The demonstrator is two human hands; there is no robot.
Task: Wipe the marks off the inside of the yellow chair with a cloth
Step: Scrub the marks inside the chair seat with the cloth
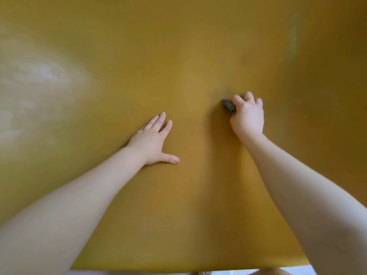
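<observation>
The yellow chair (188, 56) fills your view, its front edge low in frame, open surface all round both hands. A faint greenish streak (293, 38) marks the upper right. Your right hand (247, 116) curls its fingers (238, 100) round a dark wadded cloth (228, 105), pressed to the surface. Your left hand (153, 140) lies flat, fingers straight and spread.

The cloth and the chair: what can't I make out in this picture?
- Cloth: head view, mostly hidden inside the right hand; only a dark corner shows.
- Chair: cut off by every frame edge, so its shape is unclear.
- Greenish streak: blurred; mark or reflection, cannot tell.
- Left hand: hides the surface beneath.
</observation>
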